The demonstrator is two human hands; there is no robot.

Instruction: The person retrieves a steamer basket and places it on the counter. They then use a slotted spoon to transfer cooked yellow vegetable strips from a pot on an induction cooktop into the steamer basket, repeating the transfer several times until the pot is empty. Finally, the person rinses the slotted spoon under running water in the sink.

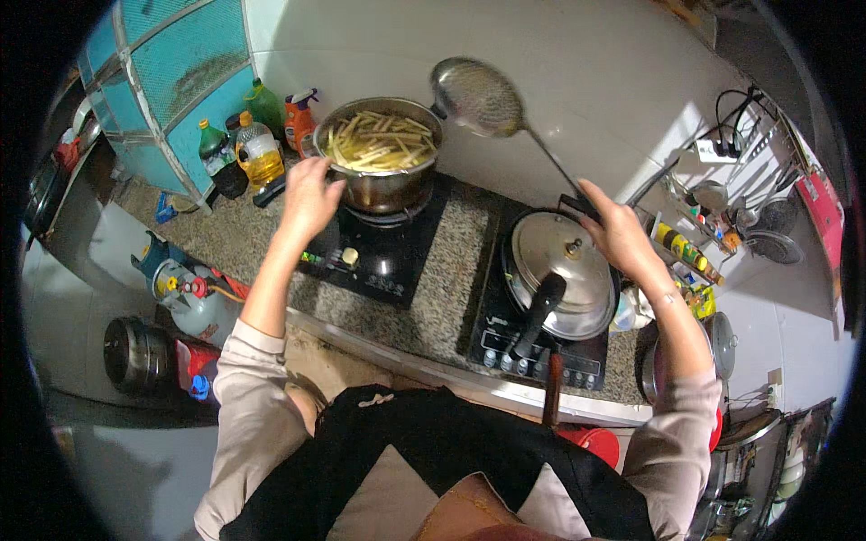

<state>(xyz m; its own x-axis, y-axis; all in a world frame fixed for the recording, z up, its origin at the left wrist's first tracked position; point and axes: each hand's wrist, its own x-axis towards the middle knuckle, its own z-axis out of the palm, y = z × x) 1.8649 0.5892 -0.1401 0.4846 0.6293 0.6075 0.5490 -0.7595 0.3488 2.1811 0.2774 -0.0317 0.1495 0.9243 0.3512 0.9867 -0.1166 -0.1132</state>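
Observation:
A metal pot [389,189] full of pale yellow strips in liquid stands on the left black cooktop [379,260]. My left hand [314,196] is at the pot's near left side, by its handle; whether the fingers grip the handle is hard to tell. In my right hand [612,230] is the dark handle of a large metal skimmer [477,98], raised to the right of the pot with its perforated bowl near the wall. Below my right hand, a lidded pan [565,270] rests on the right induction cooker [497,338]. A black-handled utensil [541,311] overlaps the lid.
An oil bottle [260,159], green bottles [264,105] and an orange spray bottle [299,122] stand left of the pot. A gas cylinder [203,311] is below left. On the right are condiment bottles [683,247], hanging strainers [775,247] and a power strip [714,152].

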